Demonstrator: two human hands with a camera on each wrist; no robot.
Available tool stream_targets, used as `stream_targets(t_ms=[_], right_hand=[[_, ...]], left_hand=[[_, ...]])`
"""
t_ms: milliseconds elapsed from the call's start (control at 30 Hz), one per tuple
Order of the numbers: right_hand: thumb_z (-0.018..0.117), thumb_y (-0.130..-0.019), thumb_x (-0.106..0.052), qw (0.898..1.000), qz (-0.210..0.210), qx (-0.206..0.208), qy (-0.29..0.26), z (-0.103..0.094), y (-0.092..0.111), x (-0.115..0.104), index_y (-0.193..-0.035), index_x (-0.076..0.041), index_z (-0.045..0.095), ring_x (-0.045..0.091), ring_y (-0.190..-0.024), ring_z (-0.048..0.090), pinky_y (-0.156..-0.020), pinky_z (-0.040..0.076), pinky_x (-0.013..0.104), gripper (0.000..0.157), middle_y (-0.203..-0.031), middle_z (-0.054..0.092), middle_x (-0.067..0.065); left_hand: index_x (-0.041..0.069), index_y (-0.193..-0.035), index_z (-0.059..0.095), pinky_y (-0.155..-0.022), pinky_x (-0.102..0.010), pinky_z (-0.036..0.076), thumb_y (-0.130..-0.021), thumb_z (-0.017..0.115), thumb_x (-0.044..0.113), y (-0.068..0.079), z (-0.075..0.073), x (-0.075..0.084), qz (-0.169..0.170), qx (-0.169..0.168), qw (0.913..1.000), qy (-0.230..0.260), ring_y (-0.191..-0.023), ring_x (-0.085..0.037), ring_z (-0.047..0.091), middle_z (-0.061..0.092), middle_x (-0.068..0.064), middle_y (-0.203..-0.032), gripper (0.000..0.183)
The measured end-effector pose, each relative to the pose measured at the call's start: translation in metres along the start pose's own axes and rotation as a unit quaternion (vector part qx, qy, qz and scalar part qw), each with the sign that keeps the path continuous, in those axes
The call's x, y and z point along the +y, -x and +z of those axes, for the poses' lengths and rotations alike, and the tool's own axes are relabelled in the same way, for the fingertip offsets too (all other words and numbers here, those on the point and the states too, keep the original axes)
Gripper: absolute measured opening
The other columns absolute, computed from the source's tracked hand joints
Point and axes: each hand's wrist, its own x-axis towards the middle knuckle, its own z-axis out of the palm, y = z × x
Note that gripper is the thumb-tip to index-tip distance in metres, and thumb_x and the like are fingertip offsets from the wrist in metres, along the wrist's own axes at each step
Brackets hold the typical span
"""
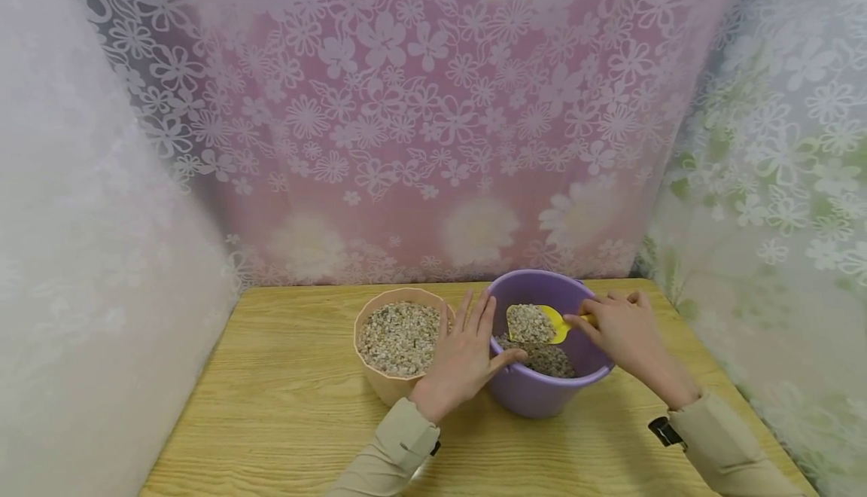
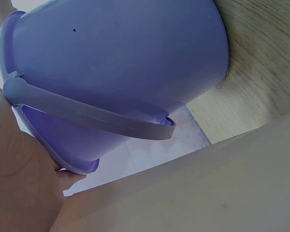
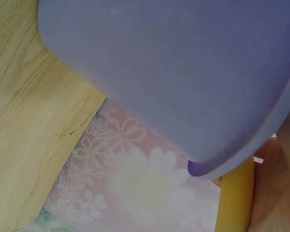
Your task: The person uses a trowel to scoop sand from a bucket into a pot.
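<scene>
Your left hand (image 1: 460, 358) lies with fingers outstretched against the bucket (image 1: 542, 397), thumb over its rim, while your right hand (image 1: 623, 331) pinches the scoop (image 1: 561, 325) by its handle, within the bucket's mouth. The scoop is loaded with gravel (image 1: 528, 324) but not yet emptied; the tub (image 1: 382, 385) just beside looks nearly full, more gravel lies low in the bucket, and how much is left to move is unclear. On the desk (image 1: 284, 407), before the flowered curtain (image 1: 400, 105), your left hand partly blocks the way between bucket and tub.
</scene>
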Motion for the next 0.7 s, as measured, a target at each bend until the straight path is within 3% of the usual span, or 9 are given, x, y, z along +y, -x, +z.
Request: stream_targets(t_ms=[267, 533, 700], right_hand=[[0.074, -0.090, -0.041, 1.000, 0.013, 0.017, 0.000, -0.004, 0.002, -0.001, -0.076, -0.021, 0.071, 0.018, -0.067, 0.056, -0.076, 0.036, 0.050, 0.025, -0.071, 0.068, -0.006], [0.074, -0.090, -0.042, 1.000, 0.030, 0.008, -0.006, -0.007, 0.004, -0.004, -0.076, -0.019, 0.073, 0.019, -0.066, 0.055, -0.075, 0.036, 0.052, 0.027, -0.062, 0.061, -0.009], [0.073, -0.091, -0.043, 0.999, 0.049, -0.009, -0.011, -0.011, 0.003, -0.008, -0.079, -0.019, 0.076, 0.020, -0.067, 0.057, -0.076, 0.035, 0.053, 0.028, -0.064, 0.064, -0.007]], left_hand=[[0.010, -0.163, 0.020, -0.123, -0.062, 0.008, -0.095, 0.028, 0.077, 0.000, -0.002, 0.002, -0.004, 0.002, 1.0000, 0.003, -0.157, -0.026, 0.004, 0.014, -0.004, -0.170, 0.096], [0.010, -0.163, 0.020, -0.123, -0.061, 0.005, -0.095, 0.027, 0.077, 0.002, 0.002, 0.002, -0.010, 0.020, 0.9997, 0.010, -0.157, -0.026, 0.001, 0.017, -0.004, -0.169, 0.096], [0.011, -0.162, 0.024, -0.121, -0.064, 0.014, -0.095, 0.032, 0.075, 0.005, -0.006, -0.003, 0.000, 0.047, 0.9989, -0.003, -0.156, -0.030, 0.008, 0.027, -0.006, -0.166, 0.093]])
